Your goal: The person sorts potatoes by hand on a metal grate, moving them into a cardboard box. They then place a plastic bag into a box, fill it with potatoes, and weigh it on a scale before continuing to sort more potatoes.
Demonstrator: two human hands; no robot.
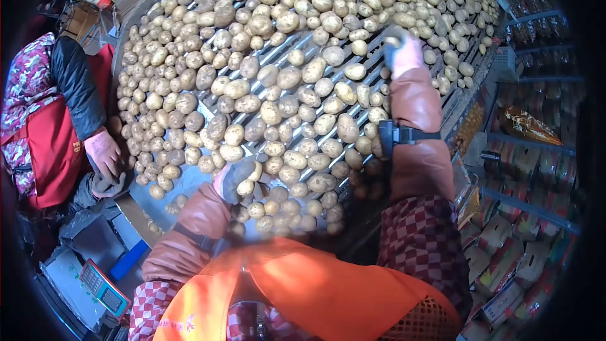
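Note:
Many potatoes (288, 78) lie over a slatted metal table (278, 57). My left hand (240, 180), in a grey glove, is at the near edge of the pile, its fingers curled round a potato (257, 171). My right hand (401, 52), gloved and somewhat blurred, is stretched forward over the right part of the table. A potato (394, 41) shows at its fingertips, and the fingers look closed on it. Below my left hand, more potatoes (287, 208) sit in a heap close to the orange vest.
At the left stands a person in a red apron (57, 151), gloved hands by the table's edge. A calculator (104, 287) lies on boxes at the lower left. Packed bags (505, 246) fill racks at the right. Another person's dark gloves show at the top edge.

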